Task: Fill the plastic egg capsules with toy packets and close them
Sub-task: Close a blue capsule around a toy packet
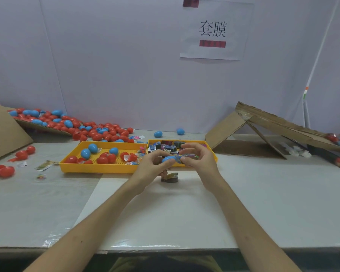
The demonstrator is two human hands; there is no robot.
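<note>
My left hand (152,166) and my right hand (199,160) meet above the table in front of the yellow trays. Between their fingertips is a blue egg capsule (170,159), its open end turned to the right, with a colourful toy packet (185,157) at its mouth under my right fingers. A second small packet (170,177) hangs or lies just below my left hand. The left yellow tray (98,168) holds several red and blue egg capsules. The right yellow tray (214,154) holds several toy packets.
A big heap of red and blue eggs (71,124) spills from a cardboard sheet at the back left. Loose red eggs (3,171) and packets lie at the left. A folded cardboard ramp (263,126) stands at the right. Two blue eggs (158,133) rest by the wall.
</note>
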